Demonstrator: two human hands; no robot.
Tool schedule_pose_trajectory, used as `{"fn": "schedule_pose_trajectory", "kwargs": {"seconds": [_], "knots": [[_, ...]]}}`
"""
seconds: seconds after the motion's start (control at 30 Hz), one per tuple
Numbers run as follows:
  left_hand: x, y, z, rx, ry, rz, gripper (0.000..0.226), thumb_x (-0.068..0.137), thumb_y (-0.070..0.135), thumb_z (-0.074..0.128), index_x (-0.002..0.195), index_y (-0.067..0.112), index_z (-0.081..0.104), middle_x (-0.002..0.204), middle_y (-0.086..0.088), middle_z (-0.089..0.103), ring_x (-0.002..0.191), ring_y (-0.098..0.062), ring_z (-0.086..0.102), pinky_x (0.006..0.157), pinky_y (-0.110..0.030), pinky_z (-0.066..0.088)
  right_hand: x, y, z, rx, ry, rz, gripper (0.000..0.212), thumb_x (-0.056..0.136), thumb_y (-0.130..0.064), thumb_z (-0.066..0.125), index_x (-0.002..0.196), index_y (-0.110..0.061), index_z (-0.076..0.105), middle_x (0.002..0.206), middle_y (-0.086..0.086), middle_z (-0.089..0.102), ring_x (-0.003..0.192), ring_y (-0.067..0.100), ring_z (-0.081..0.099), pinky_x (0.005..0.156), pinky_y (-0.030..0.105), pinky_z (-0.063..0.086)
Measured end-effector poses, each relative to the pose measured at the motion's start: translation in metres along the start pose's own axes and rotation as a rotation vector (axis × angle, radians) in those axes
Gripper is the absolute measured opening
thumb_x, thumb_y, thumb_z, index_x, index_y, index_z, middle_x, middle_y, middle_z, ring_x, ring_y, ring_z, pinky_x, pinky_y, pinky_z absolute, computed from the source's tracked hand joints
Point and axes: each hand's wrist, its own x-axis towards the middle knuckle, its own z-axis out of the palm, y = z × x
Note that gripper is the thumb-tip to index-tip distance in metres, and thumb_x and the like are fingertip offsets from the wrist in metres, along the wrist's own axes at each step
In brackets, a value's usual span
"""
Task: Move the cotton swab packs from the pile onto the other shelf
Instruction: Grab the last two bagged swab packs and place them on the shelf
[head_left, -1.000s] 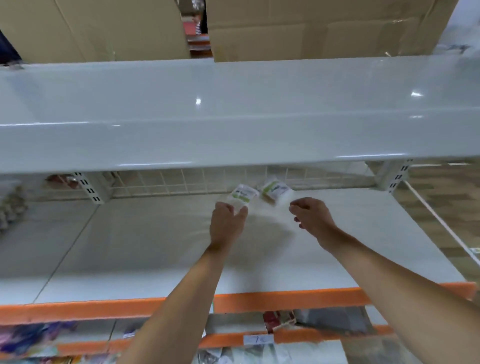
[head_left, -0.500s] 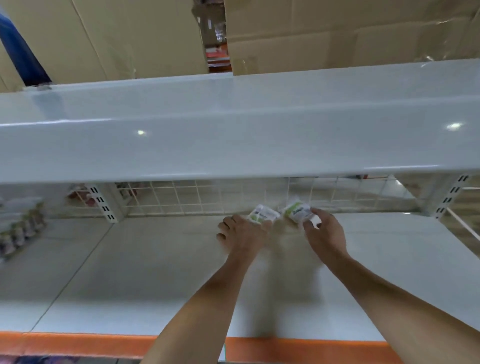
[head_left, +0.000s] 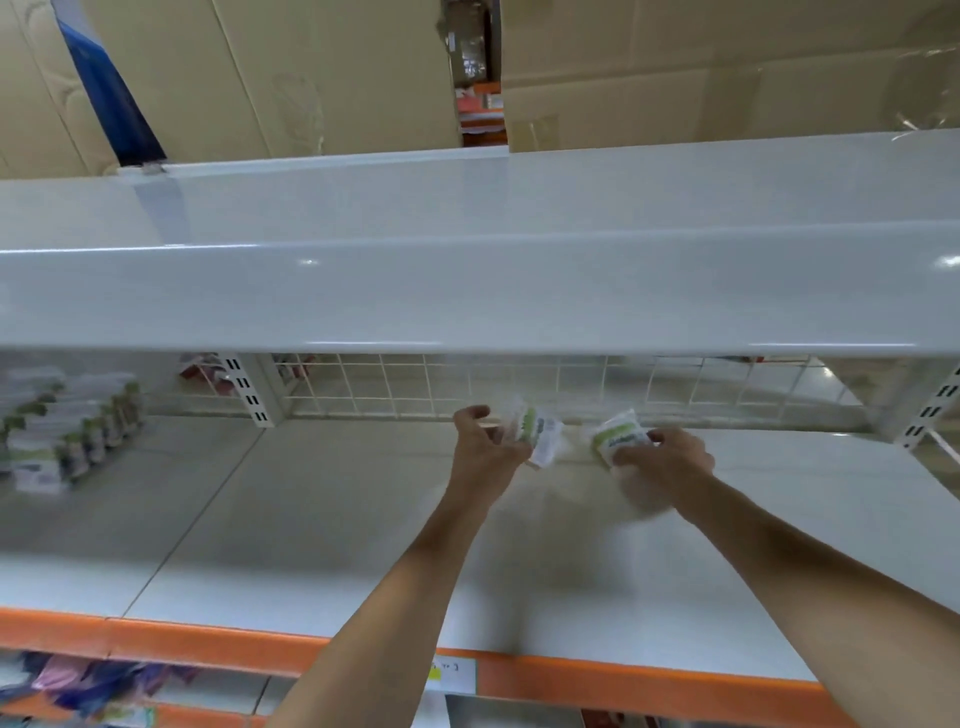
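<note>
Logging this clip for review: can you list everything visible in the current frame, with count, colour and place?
Cotton swab packs in hand: two, white with green labels, one held by the left hand, one by the right, near the wire grid.
Stocked packs: a row, exact count unclear, white and green, far left of the same shelf level.
Middle shelf: one, white with orange front edge.
Upper shelf: one, white, above the hands.
Wire grid: one, white, back of the middle shelf.
Cardboard boxes: several, brown, behind the upper shelf.
Price label: one, white and yellow, on the orange edge.
Left hand: grips a pack.
Right hand: grips a pack.
</note>
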Motion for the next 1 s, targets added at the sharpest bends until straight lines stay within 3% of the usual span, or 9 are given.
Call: {"fn": "schedule_pose_trajectory", "kwargs": {"seconds": [0.13, 0.2, 0.3, 0.37, 0.43, 0.5, 0.57, 0.83, 1.0], "knots": [[-0.016, 0.005, -0.015, -0.117, -0.041, -0.009, 0.05, 0.063, 0.017, 0.071, 0.112, 0.017, 0.061, 0.106, -0.007, 0.067, 0.079, -0.013, 0.065, 0.055, -0.021, 0.051, -0.014, 0.001, -0.007, 0.101, -0.09, 0.05, 0.058, 0.066, -0.023, 0.089, 0.119, -0.018, 0.066, 0.119, 0.015, 0.06, 0.106, 0.035, 0.061, 0.091, 0.046, 0.056], [-0.024, 0.003, -0.02, -0.112, -0.045, 0.001, 0.04, 0.067, 0.015, 0.07, 0.106, 0.022, 0.066, 0.096, -0.001, 0.069, 0.074, -0.009, 0.065, 0.054, -0.021, 0.05, -0.023, 0.001, -0.011, 0.17, -0.128, 0.043, 0.061, 0.064, -0.008, 0.089, 0.118, -0.009, 0.063, 0.113, 0.016, 0.064, 0.094, 0.03, 0.064, 0.073, 0.038, 0.057], [-0.033, -0.005, -0.02, 0.021, -0.042, 0.013, 0.041, 0.076, 0.0, 0.065, 0.107, 0.028, 0.065, 0.091, 0.011, 0.065, 0.074, -0.001, 0.063, 0.057, -0.016, 0.05, -0.034, 0.005, -0.014, 0.24, -0.176, 0.012, 0.062, 0.064, -0.003, 0.088, 0.118, -0.001, 0.058, 0.109, 0.02, 0.066, 0.08, 0.024, 0.062, 0.054, 0.027, 0.043], [-0.04, -0.008, -0.018, 0.099, -0.053, 0.028, 0.047, 0.076, -0.005, 0.061, 0.106, 0.031, 0.062, 0.091, 0.015, 0.064, 0.074, 0.006, 0.062, 0.058, -0.01, 0.047, -0.042, 0.007, -0.013, 0.306, -0.19, 0.021, 0.057, 0.069, -0.005, 0.086, 0.117, -0.004, 0.054, 0.107, 0.018, 0.064, 0.081, 0.024, 0.062, 0.054, 0.028, 0.044], [-0.045, -0.01, -0.017, 0.12, -0.03, 0.019, 0.047, 0.076, -0.005, 0.061, 0.103, 0.033, 0.06, 0.09, 0.015, 0.065, 0.073, 0.01, 0.061, 0.057, -0.007, 0.046, -0.05, 0.009, -0.011, 0.329, -0.201, 0.001, 0.036, 0.077, -0.007, 0.081, 0.105, -0.007, 0.06, 0.098, 0.014, 0.065, 0.073, 0.02, 0.062, 0.051, 0.026, 0.044], [-0.051, -0.011, -0.017, 0.087, 0.016, -0.009, 0.044, 0.076, -0.002, 0.066, 0.103, 0.031, 0.059, 0.092, 0.011, 0.067, 0.078, 0.004, 0.064, 0.06, -0.011, 0.049, -0.057, 0.011, -0.007, 0.347, -0.224, -0.017, 0.014, 0.083, -0.01, 0.076, 0.091, -0.008, 0.065, 0.085, 0.012, 0.064, 0.065, 0.017, 0.059, 0.05, 0.025, 0.042], [-0.057, -0.013, -0.021, 0.014, 0.076, -0.053, 0.043, 0.074, -0.003, 0.071, 0.106, 0.023, 0.059, 0.096, 0.004, 0.069, 0.082, -0.008, 0.067, 0.062, -0.019, 0.052, -0.065, 0.01, -0.007, 0.372, -0.248, -0.025, 0.008, 0.084, -0.011, 0.071, 0.09, -0.007, 0.066, 0.081, 0.01, 0.063, 0.064, 0.017, 0.057, 0.051, 0.025, 0.041], [-0.101, -0.009, -0.064, -0.088, 0.272, -0.118, 0.034, 0.078, -0.01, 0.073, 0.106, 0.004, 0.059, 0.094, -0.008, 0.066, 0.07, -0.011, 0.061, 0.05, -0.011, 0.046, -0.098, -0.014, 0.008, 0.455, -0.439, -0.125, 0.03, 0.083, -0.016, 0.073, 0.112, -0.015, 0.064, 0.104, 0.01, 0.071, 0.092, 0.023, 0.068, 0.067, 0.029, 0.052], [-0.136, -0.007, -0.097, -0.092, 0.386, -0.092, 0.033, 0.079, -0.005, 0.074, 0.106, 0.007, 0.061, 0.094, -0.006, 0.069, 0.073, -0.013, 0.062, 0.054, -0.011, 0.047, -0.12, -0.034, 0.029, 0.479, -0.549, -0.205, 0.033, 0.083, -0.017, 0.077, 0.112, -0.015, 0.062, 0.102, 0.004, 0.071, 0.089, 0.015, 0.067, 0.065, 0.027, 0.05]]}}
